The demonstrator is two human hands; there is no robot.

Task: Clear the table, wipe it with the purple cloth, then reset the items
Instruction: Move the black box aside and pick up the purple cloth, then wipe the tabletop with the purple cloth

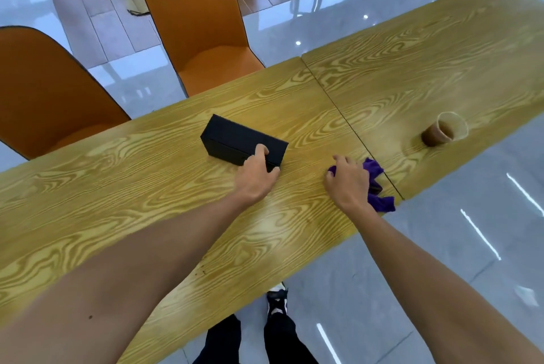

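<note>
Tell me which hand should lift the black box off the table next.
Left. The left hand already rests on the near end of the black box, fingers over its top edge. The right hand is busy, pressed on the purple cloth.

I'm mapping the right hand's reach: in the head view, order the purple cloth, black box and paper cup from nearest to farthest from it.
1. Purple cloth, under the right hand.
2. Black box, to its left, held by the left hand.
3. Paper cup, farther right.

A black box (235, 136) sits mid-frame on the wooden table (117, 187); the crumpled purple cloth (378, 187) lies right of it; a paper cup (444, 129) stands far right.
</note>
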